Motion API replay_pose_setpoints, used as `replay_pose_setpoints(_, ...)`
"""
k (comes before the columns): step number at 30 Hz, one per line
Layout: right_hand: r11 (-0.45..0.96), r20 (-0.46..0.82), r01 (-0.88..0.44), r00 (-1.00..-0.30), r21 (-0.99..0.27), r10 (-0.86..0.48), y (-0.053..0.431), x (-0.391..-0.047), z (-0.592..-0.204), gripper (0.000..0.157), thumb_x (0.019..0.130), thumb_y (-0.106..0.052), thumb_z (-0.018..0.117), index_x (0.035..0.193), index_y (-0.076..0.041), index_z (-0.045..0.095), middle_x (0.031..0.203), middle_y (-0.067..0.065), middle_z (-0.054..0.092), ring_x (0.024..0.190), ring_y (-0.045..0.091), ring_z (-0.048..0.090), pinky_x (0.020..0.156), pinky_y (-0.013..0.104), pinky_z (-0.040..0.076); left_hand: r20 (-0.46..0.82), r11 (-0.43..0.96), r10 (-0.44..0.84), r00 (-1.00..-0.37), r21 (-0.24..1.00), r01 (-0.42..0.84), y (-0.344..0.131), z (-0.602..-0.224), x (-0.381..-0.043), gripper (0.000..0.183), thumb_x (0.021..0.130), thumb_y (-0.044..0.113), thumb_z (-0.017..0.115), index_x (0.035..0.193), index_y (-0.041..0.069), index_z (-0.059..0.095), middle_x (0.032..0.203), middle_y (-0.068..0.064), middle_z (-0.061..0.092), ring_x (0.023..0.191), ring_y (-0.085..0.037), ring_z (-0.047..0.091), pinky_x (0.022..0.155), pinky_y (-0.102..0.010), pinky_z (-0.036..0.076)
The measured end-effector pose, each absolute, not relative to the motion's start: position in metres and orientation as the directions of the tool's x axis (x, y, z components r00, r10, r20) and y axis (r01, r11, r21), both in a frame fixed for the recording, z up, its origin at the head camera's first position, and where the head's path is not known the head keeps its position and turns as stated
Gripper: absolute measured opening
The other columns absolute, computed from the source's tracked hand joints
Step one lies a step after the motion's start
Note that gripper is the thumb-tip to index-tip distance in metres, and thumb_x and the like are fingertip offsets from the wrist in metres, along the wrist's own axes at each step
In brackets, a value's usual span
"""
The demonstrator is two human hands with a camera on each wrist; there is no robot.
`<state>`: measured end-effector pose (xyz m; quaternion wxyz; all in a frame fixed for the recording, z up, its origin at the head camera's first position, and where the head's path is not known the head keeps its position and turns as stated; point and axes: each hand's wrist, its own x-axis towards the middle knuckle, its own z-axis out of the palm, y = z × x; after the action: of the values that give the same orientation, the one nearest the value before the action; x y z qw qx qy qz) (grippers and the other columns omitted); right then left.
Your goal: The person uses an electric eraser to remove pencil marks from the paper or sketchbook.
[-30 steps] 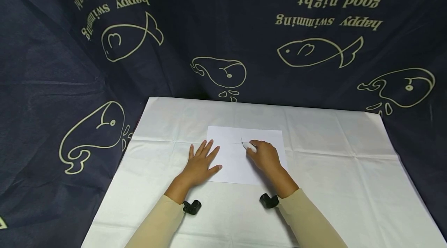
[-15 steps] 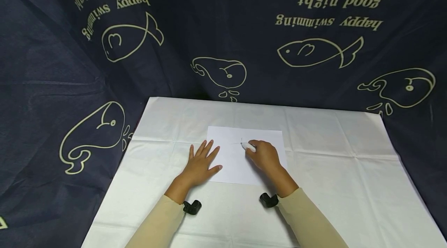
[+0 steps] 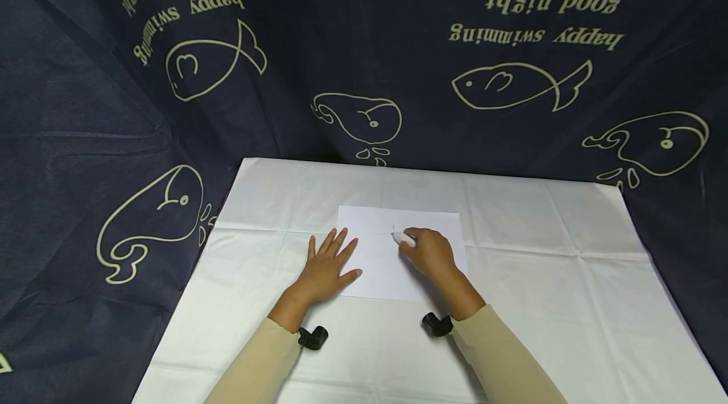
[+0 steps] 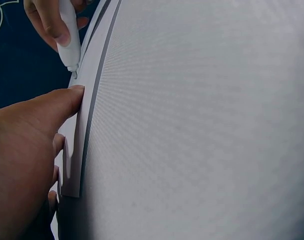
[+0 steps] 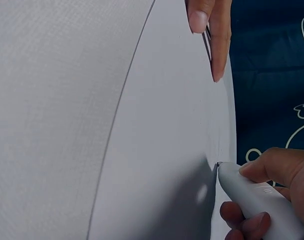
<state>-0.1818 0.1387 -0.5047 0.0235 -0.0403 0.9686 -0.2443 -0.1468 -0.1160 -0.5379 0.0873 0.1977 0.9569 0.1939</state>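
Note:
A sheet of white paper [image 3: 375,277] lies on the white cloth. My left hand [image 3: 324,271] rests on its left edge, palm down with fingers spread; in the left wrist view the thumb [image 4: 67,100] lies at the sheet's near edge. My right hand [image 3: 431,253] grips a thick white pen-shaped tool [image 3: 405,239], its narrow tip down at the paper. The right wrist view shows the tool's smooth rounded body [image 5: 259,197] between thumb and curled fingers, its dark tip meeting the sheet. Faint thin strokes [image 3: 394,227] show beside the tip.
The white cloth [image 3: 569,303] covers the table, with fold creases running across it. A dark blue curtain [image 3: 352,24] with fish and whale drawings hangs behind and at both sides. Black wrist cameras [image 3: 313,337] sit at both cuffs.
My right hand and the tool's tip have shifted slightly left across the paper. My left hand and the sheet have stayed in place.

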Motion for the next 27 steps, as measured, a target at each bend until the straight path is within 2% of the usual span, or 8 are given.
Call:
replay_pose_setpoints(7,0.882,-0.025,-0.054,-0.997,-0.468,-0.074,0.1397,-0.1816,-0.505,0.035,0.09,-0.024,0.068,0.121,-0.01,0.074,0.108,0.016,0.077,0.092,0.032,0.071,0.076,0.046,0.055,-0.095,0.848,0.411,-0.907,0.403,0.343,-0.1165,-0.537,-0.1466,0.07,0.102,0.054,0.049,0.161,0.021,0.03,0.172,-0.008,0.013,0.16,-0.033,0.005,0.122,-0.07,-0.003)
replay_pose_setpoints(16,0.865,-0.024,-0.068,-0.995,-0.497,-0.092,0.1379,-0.1814,-0.5055,0.035,0.089,-0.023,0.068,0.121,-0.009,0.074,0.105,0.016,0.077,0.085,0.029,0.069,0.072,0.044,0.054,-0.096,0.849,0.411,-0.907,0.402,0.342,-0.1159,-0.5367,-0.1466,0.07,0.102,0.053,0.05,0.161,0.02,0.031,0.172,-0.008,0.013,0.16,-0.033,0.005,0.122,-0.07,-0.004)
replay_pose_setpoints(27,0.861,-0.029,-0.065,-0.995,-0.504,-0.093,0.1319,-0.1814,-0.5079,0.036,0.091,-0.022,0.067,0.123,-0.006,0.073,0.112,0.019,0.076,0.096,0.033,0.071,0.08,0.048,0.055,-0.063,0.829,0.418,-0.906,0.435,0.352,-0.1167,-0.5409,-0.1462,0.069,0.102,0.049,0.053,0.159,0.017,0.034,0.171,-0.011,0.015,0.159,-0.036,0.008,0.12,-0.071,-0.005)
